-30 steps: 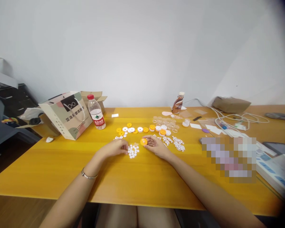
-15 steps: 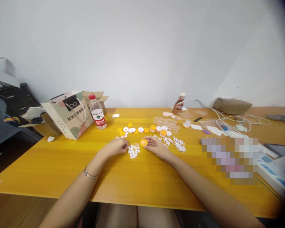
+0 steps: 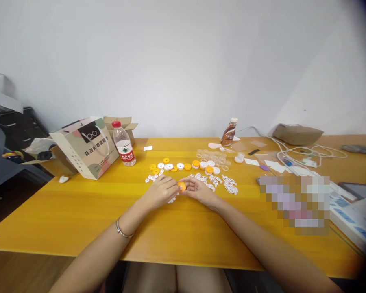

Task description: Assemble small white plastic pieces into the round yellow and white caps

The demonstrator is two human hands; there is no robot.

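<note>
In the head view my right hand (image 3: 198, 191) grips a round orange plastic disc (image 3: 182, 187) by its edge, tilted above the table. My left hand (image 3: 164, 190) meets the disc from the left, fingers pinched together at its face; whatever they hold is too small or hidden to make out. Below my left hand lie small white round pieces (image 3: 172, 200), mostly covered by it. Beyond the hands runs a row of white and yellow discs (image 3: 180, 166). White perforated cut-out pieces (image 3: 231, 187) are spread right of my right hand.
Clear plastic rings (image 3: 225, 162) lie behind the discs. A water bottle (image 3: 124, 146) and a paper bag (image 3: 88, 150) stand at the left. A brown drink bottle (image 3: 229, 132) stands at the back. White cables (image 3: 288, 156) and a blurred-out patch (image 3: 295, 203) are on the right.
My left hand has moved right, over the small white pieces and up to the orange disc. My right hand has shifted slightly left and down with the disc.
</note>
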